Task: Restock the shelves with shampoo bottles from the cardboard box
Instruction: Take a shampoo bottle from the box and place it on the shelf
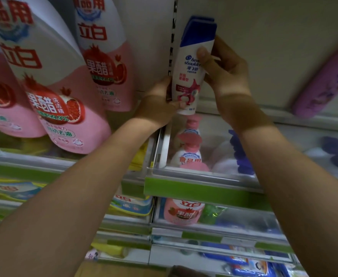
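While the left hand (160, 102) cups its base and the right hand (224, 74) clamps its upper body, the bottle (190, 76) stands upright, cap up, just above the shelf (244, 114), between both hands.

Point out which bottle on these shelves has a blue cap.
The white shampoo bottle held upright in both hands; the big pink-and-white bottles beside it show none.

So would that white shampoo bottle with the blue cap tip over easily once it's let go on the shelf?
Probably. The shampoo bottle is tall and narrow, so a nudge could topple it. Both the left hand and right hand steady it, hinting its smooth plastic may be slippery.
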